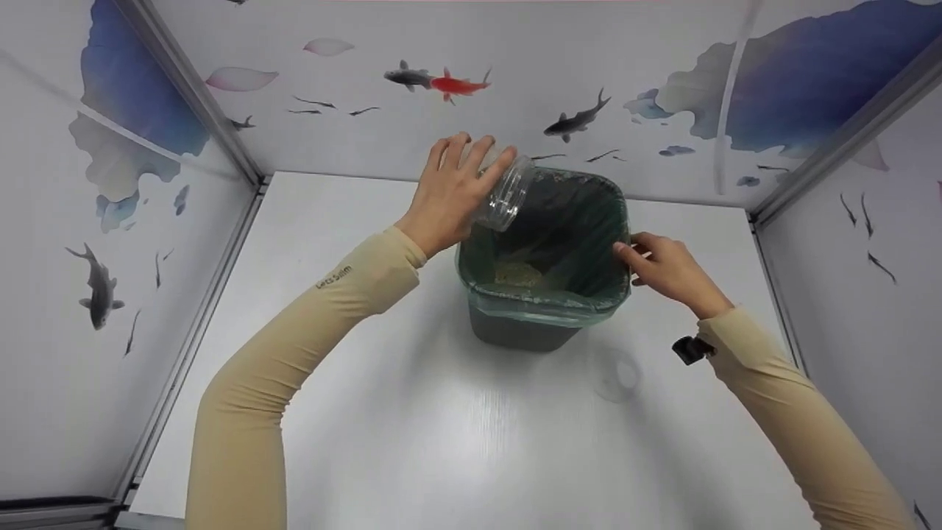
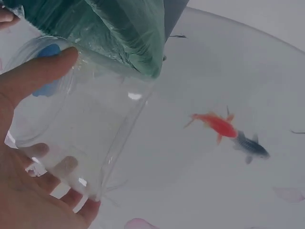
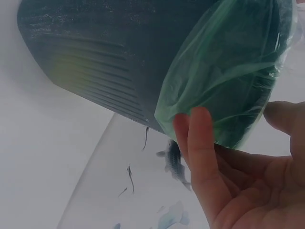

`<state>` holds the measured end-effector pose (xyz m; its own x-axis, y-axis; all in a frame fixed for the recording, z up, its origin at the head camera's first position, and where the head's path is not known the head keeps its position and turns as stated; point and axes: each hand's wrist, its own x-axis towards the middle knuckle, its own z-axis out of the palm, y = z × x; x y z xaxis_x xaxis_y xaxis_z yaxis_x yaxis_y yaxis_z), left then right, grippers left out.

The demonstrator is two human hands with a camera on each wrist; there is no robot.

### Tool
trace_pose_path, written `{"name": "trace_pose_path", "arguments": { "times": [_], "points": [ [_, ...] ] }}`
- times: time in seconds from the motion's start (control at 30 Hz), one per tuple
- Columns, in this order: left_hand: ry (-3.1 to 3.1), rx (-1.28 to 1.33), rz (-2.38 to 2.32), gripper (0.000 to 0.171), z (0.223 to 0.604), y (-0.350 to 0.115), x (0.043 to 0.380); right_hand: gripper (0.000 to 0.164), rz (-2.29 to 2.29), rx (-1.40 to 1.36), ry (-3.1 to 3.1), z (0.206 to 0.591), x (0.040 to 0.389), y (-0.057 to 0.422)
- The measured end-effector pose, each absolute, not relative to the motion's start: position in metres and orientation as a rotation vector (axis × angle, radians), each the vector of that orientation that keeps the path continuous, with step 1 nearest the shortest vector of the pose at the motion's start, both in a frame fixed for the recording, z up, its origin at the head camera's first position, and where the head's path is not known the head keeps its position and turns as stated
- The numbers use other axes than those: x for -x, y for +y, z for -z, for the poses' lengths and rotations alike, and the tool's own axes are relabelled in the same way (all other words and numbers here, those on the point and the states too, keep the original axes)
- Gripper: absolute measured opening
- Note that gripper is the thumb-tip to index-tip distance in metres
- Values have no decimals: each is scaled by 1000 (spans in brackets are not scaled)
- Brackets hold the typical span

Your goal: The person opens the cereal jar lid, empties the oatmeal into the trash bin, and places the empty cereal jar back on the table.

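A clear plastic jar (image 1: 508, 195) is tilted over the left rim of a dark trash bin (image 1: 524, 331), its mouth toward the bin's inside. My left hand (image 1: 450, 193) grips the jar around its side; in the left wrist view the thumb lies across it and the other fingers curl beneath. The see-through wall looks bare of contents. A green trash bag (image 1: 548, 313) lines the bin and folds over its rim. On the bin's right side my right hand (image 1: 666, 271) pinches the bag-covered rim, thumb inside and fingers outside. Something pale yellowish (image 1: 517, 274) lies at the bottom of the bag.
A clear round lid (image 1: 618, 374) lies on the white table (image 1: 471, 449), in front and to the right of the bin. White panels (image 1: 331, 140) printed with fish and petals enclose the table's back and sides.
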<state>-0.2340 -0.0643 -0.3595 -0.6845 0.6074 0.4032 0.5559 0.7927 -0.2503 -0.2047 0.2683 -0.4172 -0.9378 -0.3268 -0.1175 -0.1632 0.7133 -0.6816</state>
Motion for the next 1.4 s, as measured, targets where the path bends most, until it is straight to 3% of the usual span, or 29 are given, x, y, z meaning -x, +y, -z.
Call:
{"name": "trace_pose_path", "arguments": {
  "times": [0.17, 0.43, 0.67, 1.0, 1.4],
  "points": [
    [-2132, 915, -559, 70, 359, -59, 235, 45, 1004, 411, 2708, 422, 205, 266],
    [-1857, 1045, -1075, 89, 355, -47, 239, 38, 975, 425, 2737, 422, 204, 265],
    [-1692, 1121, -1085, 77, 361, -33, 241, 35, 958, 415, 2736, 421, 204, 263],
    [-1664, 988, -1082, 89, 362, -34, 243, 30, 928, 414, 2753, 421, 206, 261],
    [-1702, 865, -952, 80, 369, -45, 238, 29, 921, 429, 2757, 421, 207, 259]
  ]
}}
